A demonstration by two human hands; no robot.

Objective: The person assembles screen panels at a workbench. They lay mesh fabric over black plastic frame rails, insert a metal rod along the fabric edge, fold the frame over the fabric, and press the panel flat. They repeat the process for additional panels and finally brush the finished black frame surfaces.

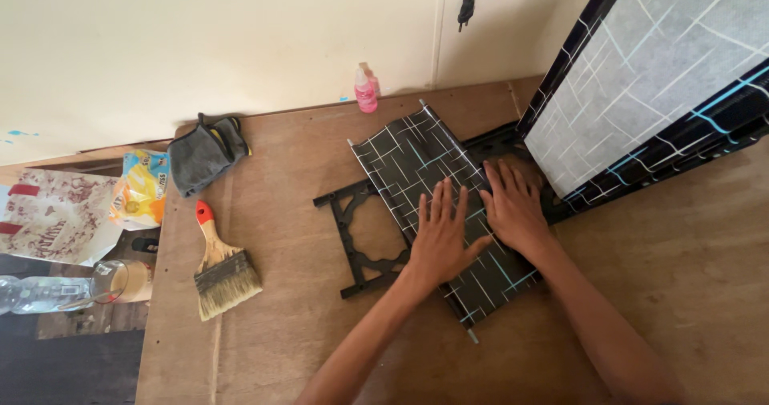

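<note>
I press my left hand (443,233) and right hand (513,206) flat, fingers spread, gripping nothing, onto the black patterned sheet (436,205) to hold it against the black frame (360,245) on the wooden table (288,325).

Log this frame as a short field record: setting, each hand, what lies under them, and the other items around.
setting: brown wooden table against a cream wall
left hand: flat, fingers spread, pressing on the black patterned sheet
right hand: flat on the same sheet, beside the left
under sheet: black cut-out frame
right side: patterned panel, tilted up
left side: paintbrush, grey cloth
back edge: pink bottle
</note>
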